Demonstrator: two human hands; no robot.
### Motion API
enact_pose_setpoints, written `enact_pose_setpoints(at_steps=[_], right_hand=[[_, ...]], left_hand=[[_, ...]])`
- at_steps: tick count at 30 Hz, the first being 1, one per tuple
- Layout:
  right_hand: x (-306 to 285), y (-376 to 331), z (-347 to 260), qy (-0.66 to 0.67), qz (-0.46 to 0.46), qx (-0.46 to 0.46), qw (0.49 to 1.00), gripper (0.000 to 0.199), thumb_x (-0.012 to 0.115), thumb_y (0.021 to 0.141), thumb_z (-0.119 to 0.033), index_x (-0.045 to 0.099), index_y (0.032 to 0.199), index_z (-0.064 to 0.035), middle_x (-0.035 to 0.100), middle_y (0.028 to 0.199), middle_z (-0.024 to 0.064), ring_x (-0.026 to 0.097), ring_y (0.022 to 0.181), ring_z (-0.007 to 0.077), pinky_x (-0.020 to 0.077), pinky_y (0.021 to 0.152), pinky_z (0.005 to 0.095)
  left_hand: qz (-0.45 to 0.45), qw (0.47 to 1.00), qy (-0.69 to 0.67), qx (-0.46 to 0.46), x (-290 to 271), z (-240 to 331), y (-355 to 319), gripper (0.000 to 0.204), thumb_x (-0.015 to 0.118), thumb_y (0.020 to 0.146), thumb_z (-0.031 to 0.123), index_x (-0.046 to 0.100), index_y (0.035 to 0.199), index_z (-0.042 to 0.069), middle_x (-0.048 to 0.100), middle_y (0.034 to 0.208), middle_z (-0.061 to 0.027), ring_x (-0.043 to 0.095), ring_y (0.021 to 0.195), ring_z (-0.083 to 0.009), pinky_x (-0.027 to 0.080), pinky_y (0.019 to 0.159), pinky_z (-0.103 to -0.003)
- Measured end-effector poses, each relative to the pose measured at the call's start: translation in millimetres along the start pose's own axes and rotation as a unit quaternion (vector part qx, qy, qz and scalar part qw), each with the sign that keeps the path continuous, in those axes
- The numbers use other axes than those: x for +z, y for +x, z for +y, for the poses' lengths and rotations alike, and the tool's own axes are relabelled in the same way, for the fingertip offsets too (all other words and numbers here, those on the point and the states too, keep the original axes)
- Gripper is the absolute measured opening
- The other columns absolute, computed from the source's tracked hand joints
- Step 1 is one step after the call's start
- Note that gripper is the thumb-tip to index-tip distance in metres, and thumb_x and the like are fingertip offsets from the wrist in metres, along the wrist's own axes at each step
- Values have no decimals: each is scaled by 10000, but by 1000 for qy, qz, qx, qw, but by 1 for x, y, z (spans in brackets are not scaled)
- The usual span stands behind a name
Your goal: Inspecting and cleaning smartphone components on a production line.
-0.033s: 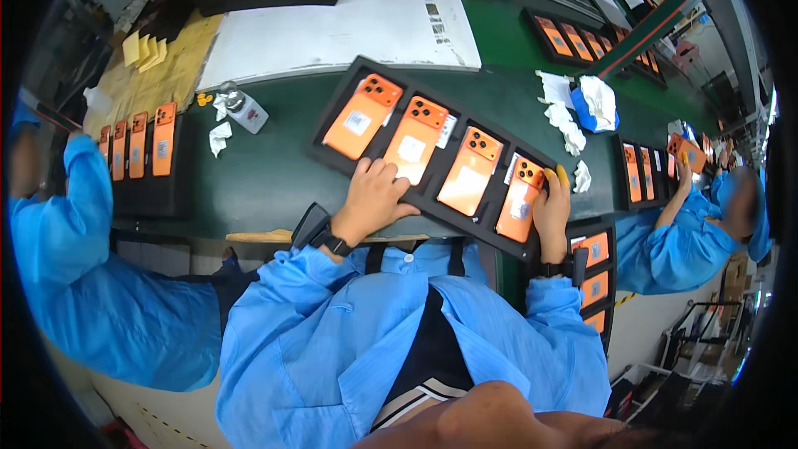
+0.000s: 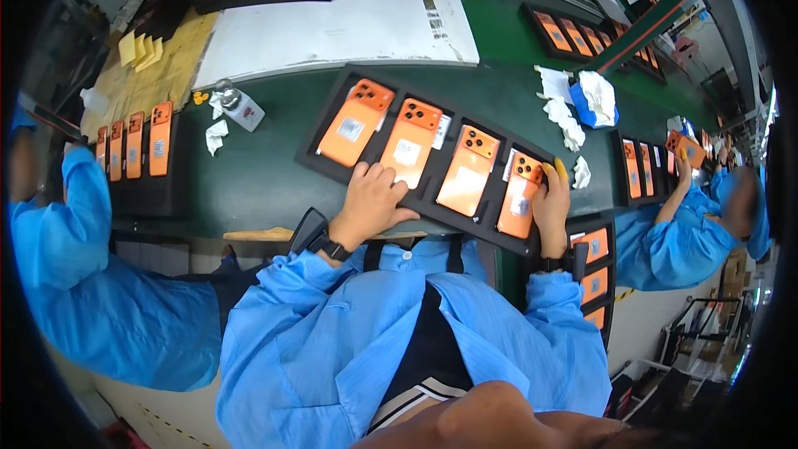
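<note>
So, the black tray (image 2: 435, 168) sits on the green bench (image 2: 270, 158), long axis slanting far-left to near-right. Left hand (image 2: 371, 199) bends over the tray's near edge; right hand (image 2: 552, 208), half-curled, touches its right end, closer to the end phone (image 2: 519, 199). Can't tell how firmly either grips.

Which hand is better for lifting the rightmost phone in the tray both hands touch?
Probably the right hand: it is beside that orange phone; the left hand is by the second phone from the left.
</note>
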State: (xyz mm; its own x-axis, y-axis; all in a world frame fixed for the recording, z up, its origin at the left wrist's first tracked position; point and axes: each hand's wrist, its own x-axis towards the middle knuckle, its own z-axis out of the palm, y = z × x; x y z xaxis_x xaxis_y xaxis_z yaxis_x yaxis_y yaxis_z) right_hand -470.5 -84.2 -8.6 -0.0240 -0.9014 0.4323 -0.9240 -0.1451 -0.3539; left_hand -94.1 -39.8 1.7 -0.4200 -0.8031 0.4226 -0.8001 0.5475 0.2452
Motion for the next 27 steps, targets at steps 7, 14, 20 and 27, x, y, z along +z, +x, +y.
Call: enact_pose_setpoints(at_steps=[7,14,20,27], right_hand=[[16,30,-10,53,-32,-44,997,393,508,824,83,659,1164,-42,567,1365,205,575,1159,388,478,978,431],[19,34,-13,68,-38,-36,996,362,537,843,46,649,1179,-33,572,1343,216,585,1137,387,493,958,423],[18,3,-47,58,-11,-47,997,426,686,836,-146,582,1205,37,521,1322,266,475,1208,453,397,1037,504],[12,-13,-75,-11,-75,-28,997,541,735,787,-188,549,1230,60,488,1349,306,421,1297,451,312,1093,593]], left_hand=[[-20,999,-37,-33,-5,33,-33,487,820,655,507,680,844,80,563,808,-56,558,811,-258,418,744,-386],[-68,967,-171,-176,-18,36,-16,322,800,775,357,666,743,65,604,786,-91,623,845,-286,480,692,-376],[7,974,-178,-138,6,64,44,408,749,811,177,592,1142,-3,565,1206,-193,573,1088,-358,505,869,-425],[-50,991,-74,-104,46,90,70,827,791,766,308,425,1425,-33,307,1492,-293,374,1290,-534,366,1055,-585]])
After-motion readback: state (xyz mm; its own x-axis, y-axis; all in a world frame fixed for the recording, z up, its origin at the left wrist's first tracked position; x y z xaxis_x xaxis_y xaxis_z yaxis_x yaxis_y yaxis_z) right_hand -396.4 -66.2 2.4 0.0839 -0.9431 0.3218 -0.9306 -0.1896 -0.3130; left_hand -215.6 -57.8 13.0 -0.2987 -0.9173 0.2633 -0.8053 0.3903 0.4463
